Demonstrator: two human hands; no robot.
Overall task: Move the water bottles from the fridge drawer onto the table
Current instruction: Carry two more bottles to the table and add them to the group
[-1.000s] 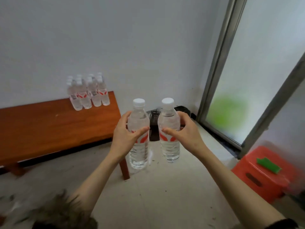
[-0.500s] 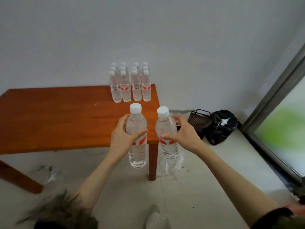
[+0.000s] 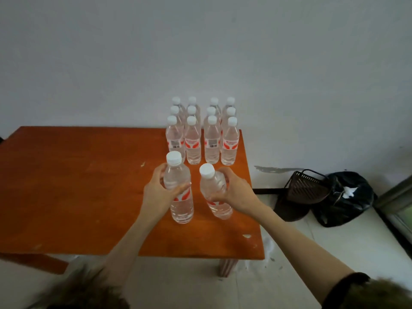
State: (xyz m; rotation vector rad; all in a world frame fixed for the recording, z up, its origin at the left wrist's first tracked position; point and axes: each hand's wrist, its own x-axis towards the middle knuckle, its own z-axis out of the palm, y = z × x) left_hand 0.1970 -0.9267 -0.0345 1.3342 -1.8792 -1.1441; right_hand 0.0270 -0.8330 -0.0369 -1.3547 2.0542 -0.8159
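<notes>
Whether the two held bottles' bases touch the bench [image 3: 66, 197] cannot be told, and the rear bottles in the standing cluster [image 3: 201, 134] are mostly hidden behind the front row. The left hand [image 3: 159, 192] curls round the middle of an upright water bottle [image 3: 179, 190]; the right hand [image 3: 236, 192] grips a second bottle [image 3: 214, 192], tilted left. Both are capped and hold clear water, above the bench just before the cluster.

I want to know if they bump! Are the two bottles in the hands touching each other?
Apart. The head view shows a strip of orange table between the left hand's bottle and the right hand's bottle, from caps down to bases.
</notes>
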